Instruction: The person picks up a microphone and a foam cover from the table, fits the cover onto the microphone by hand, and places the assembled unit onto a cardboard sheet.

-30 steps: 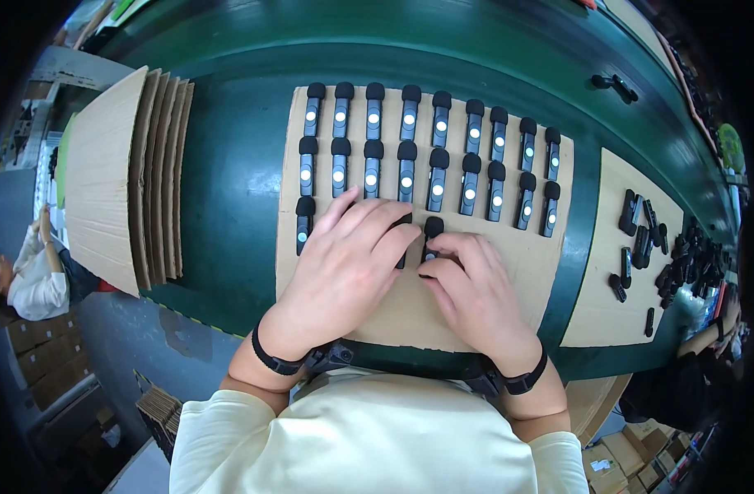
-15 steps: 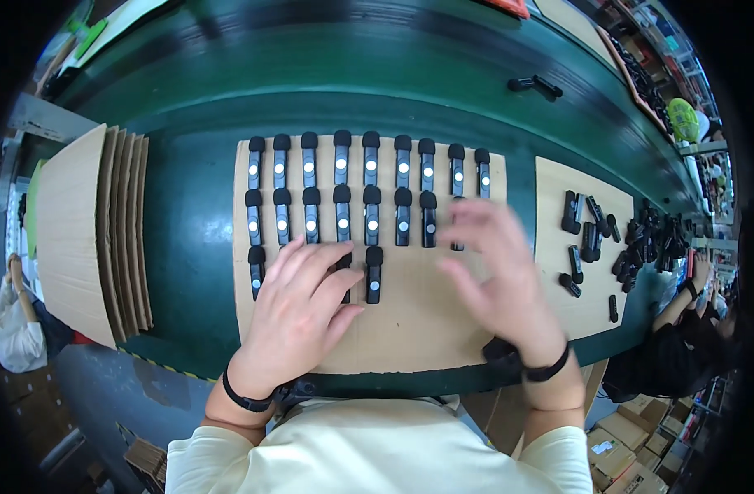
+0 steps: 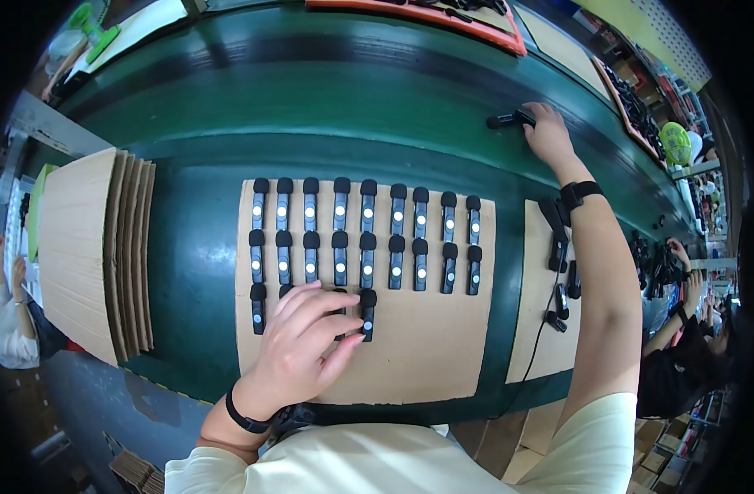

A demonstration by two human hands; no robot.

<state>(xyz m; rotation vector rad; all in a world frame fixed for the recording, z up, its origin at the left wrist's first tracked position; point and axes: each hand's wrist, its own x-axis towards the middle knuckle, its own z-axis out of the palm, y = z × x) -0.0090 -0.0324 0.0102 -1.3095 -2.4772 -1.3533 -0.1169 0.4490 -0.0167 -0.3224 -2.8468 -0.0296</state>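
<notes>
Small black clip-on microphones with foam tops and round pale dots stand in rows on a cardboard sheet (image 3: 426,354). My left hand (image 3: 298,350) rests over the shorter nearest row, fingers bent but apart. Its thumb and fingertips are beside the row's rightmost microphone (image 3: 368,315), and it partly hides the others there. My right arm stretches to the far green surface. There my right hand (image 3: 550,136) has its fingers around one end of a black microphone (image 3: 525,118). Another dark foam-topped piece (image 3: 500,121) lies against it on the left.
A second cardboard sheet (image 3: 521,329) at right holds loose microphones (image 3: 562,300), partly behind my right arm. Cardboard sheets (image 3: 80,255) are stacked upright at left. An orange-rimmed tray (image 3: 508,33) lies at the far edge. Another person's arm (image 3: 665,329) works at far right.
My right hand has moved from the row's right end to the far microphones and closed on one. The second row's right end now shows. My left hand stays by the nearest row.
</notes>
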